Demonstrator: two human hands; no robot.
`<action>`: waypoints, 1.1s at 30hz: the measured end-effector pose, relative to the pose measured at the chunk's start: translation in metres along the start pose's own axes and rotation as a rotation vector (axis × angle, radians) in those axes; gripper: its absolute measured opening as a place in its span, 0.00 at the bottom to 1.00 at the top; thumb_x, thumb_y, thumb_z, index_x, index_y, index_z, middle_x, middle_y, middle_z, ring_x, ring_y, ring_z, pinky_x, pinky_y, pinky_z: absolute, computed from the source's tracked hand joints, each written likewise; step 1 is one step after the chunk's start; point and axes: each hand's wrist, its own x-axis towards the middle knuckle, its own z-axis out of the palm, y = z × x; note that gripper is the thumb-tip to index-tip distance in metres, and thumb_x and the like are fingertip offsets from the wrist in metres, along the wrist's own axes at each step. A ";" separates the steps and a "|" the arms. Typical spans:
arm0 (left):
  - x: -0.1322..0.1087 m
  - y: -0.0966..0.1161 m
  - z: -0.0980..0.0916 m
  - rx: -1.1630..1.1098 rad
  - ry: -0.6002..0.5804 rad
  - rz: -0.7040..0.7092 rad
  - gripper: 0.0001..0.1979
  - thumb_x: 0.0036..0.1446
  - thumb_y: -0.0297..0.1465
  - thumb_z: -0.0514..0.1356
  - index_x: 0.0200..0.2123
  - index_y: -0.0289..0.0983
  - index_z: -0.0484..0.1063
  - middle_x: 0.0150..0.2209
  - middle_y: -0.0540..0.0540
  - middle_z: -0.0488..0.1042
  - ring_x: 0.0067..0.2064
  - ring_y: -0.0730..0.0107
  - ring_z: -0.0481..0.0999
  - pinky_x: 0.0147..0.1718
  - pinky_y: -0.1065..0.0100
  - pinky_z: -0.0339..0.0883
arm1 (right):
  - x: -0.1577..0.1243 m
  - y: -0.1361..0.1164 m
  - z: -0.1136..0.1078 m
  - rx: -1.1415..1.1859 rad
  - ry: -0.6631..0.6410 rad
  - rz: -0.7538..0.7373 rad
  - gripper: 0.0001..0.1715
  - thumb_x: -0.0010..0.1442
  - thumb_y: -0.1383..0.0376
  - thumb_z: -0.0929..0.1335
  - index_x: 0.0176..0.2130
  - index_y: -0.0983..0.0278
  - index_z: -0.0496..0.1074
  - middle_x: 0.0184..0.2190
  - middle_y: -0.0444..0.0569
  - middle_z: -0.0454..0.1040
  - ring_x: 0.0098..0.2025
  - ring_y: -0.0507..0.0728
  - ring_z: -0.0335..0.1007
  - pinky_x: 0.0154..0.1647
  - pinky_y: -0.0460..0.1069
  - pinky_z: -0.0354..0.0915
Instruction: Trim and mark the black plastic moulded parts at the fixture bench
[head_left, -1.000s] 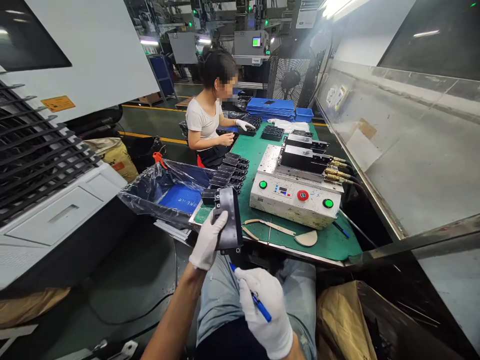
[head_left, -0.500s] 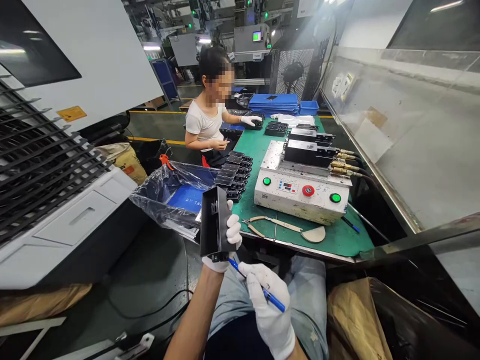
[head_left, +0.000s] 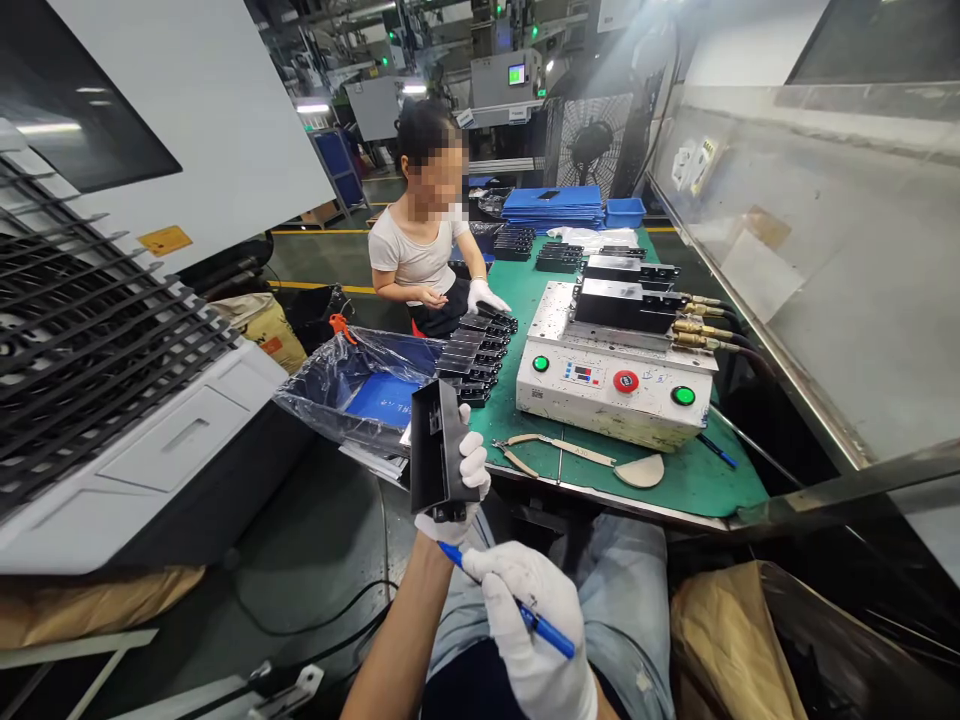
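Observation:
My left hand, in a white glove, grips a black open-sided plastic housing held tilted above my lap. Its fingers wrap round the housing's right side; the palm is hidden behind it. In my right hand, also gloved, is a slim blue pen-like tool, pinched between thumb and fingers. The tool's blue tip points up and left, close below the housing's lower end; whether it touches cannot be made out. Similar black parts lie in a row on the green tabletop beyond.
A white machine with green and red buttons stands on the table, hoses at its right. Cutting pliers and a beige scraper-like piece lie before it. A plastic-lined bin is at the left. A co-worker sits beyond it.
The blue tool's tip has moved slightly left and down relative to the housing. The co-worker's gloved hand has come from the far stack to the nearer row of black parts. The view shifted slightly.

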 end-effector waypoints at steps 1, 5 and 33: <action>-0.003 0.000 0.002 -0.028 0.002 -0.002 0.25 0.67 0.53 0.52 0.55 0.45 0.75 0.27 0.55 0.55 0.22 0.78 0.45 0.16 0.74 0.46 | -0.002 0.000 -0.002 -0.002 0.007 -0.001 0.17 0.66 0.73 0.67 0.49 0.58 0.80 0.38 0.47 0.84 0.39 0.56 0.83 0.42 0.48 0.78; -0.025 -0.004 0.010 -0.219 -0.078 -0.065 0.18 0.72 0.40 0.51 0.55 0.39 0.72 0.28 0.55 0.61 0.20 0.83 0.54 0.15 0.82 0.54 | 0.008 0.002 -0.019 -0.028 0.113 0.052 0.11 0.65 0.71 0.72 0.45 0.59 0.82 0.37 0.47 0.85 0.37 0.57 0.84 0.40 0.48 0.79; -0.078 -0.017 -0.017 0.300 -0.188 -0.900 0.29 0.52 0.64 0.56 0.35 0.48 0.81 0.06 0.57 0.55 0.03 0.69 0.50 0.03 0.69 0.49 | 0.099 0.012 -0.044 0.079 0.191 0.201 0.18 0.71 0.52 0.69 0.37 0.61 0.79 0.31 0.46 0.82 0.29 0.54 0.82 0.32 0.46 0.79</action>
